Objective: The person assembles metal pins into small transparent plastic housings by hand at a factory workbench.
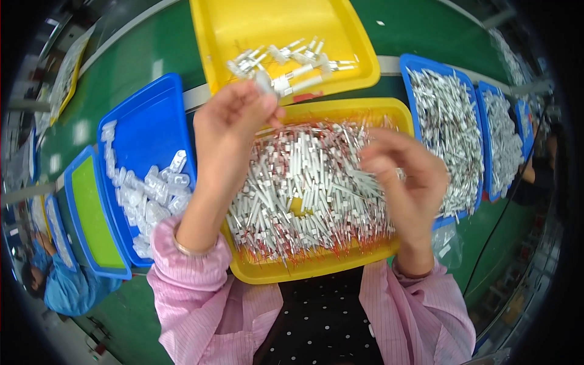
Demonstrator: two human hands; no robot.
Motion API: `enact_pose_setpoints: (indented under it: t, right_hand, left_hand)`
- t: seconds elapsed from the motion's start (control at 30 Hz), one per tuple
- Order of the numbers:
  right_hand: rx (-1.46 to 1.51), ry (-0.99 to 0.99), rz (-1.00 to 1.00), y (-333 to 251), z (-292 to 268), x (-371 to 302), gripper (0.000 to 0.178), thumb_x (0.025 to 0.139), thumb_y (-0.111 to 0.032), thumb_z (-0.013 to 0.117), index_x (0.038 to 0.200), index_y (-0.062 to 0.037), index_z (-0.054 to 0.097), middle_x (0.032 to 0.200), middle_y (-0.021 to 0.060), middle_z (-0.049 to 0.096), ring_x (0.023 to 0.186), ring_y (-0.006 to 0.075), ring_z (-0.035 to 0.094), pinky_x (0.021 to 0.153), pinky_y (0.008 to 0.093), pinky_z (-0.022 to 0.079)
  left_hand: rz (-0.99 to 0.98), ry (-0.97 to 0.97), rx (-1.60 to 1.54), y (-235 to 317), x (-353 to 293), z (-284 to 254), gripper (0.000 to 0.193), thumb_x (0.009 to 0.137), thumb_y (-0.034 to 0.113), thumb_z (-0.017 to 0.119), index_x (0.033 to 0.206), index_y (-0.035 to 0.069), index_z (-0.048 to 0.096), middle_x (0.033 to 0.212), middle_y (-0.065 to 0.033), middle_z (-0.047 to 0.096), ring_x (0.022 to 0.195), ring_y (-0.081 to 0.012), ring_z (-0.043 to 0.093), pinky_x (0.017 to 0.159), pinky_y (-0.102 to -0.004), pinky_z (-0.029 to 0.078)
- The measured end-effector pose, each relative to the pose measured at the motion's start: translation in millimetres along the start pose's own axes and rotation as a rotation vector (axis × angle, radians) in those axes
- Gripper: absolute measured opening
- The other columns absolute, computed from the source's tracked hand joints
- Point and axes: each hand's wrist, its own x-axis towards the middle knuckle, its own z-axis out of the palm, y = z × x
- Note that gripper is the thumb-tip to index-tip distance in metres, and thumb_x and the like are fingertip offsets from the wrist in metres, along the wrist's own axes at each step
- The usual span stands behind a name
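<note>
Trays [340, 261] of white parts crowd green table [140, 67].

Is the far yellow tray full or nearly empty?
Nearly empty: the far yellow tray holds only a few white pieces along its near edge.

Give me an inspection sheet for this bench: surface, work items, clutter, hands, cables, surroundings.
Surface: green bench top, mostly covered by trays.
Work items: near yellow tray heaped with white tubular parts with red leads; far yellow tray holds a few assembled pieces.
Clutter: blue tray of clear caps on the left; blue trays of parts on the right.
Hands: left hand pinches a small white piece; right hand over the heap, grip blurred.
Cables: dark cable at right.
Surroundings: a person in blue at lower left.
</note>
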Motion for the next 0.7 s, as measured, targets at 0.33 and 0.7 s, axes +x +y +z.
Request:
enact_pose_setpoints:
  t: [0.33,0.7]
  right_hand:
    - [-1.161,0.028,0.123,86,-95,-16,0.030,0.072,0.000,0.062,0.101,0.0007,0.055,0.092,0.0204,0.054,0.080,0.0396,0.056,0.069,0.0446,0.044]
    - [-0.852,0.047,0.191,102,-125,-13,0.016,0.073,0.002,0.062,0.088,0.0014,0.055,0.064,0.0090,0.053,0.053,0.0180,0.050,0.051,0.0310,0.039]
  left_hand:
    - [0.216,0.247,1.028,-23,46,-12,0.028,0.069,0.010,0.071,0.087,-0.007,0.058,0.077,-0.0174,0.063,0.068,-0.0222,0.063,0.057,-0.0313,0.049]
    - [-0.085,0.793,2.062,85,25,-133,0.013,0.072,0.007,0.054,0.080,0.007,0.064,0.083,-0.0164,0.064,0.080,-0.0315,0.063,0.063,-0.0406,0.052]
